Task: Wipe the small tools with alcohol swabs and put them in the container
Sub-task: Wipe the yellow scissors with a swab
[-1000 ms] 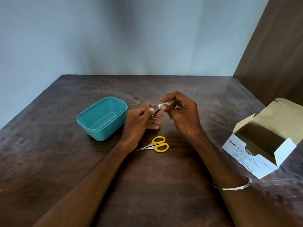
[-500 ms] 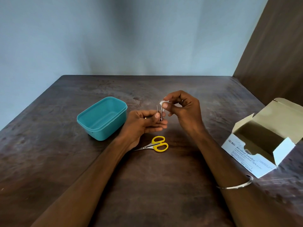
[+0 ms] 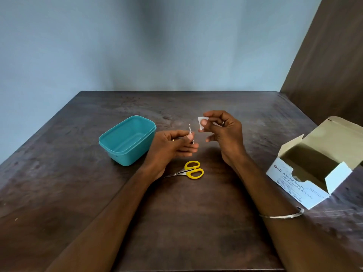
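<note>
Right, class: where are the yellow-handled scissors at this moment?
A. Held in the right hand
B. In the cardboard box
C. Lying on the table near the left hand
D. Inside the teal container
C: the yellow-handled scissors lie flat on the table, just below the left hand.

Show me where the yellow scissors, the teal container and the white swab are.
yellow scissors (image 3: 193, 169), head view, on the yellow handle loops.
teal container (image 3: 125, 158), head view, on its near outer wall.
white swab (image 3: 200, 122), head view, on its exposed left part.
</note>
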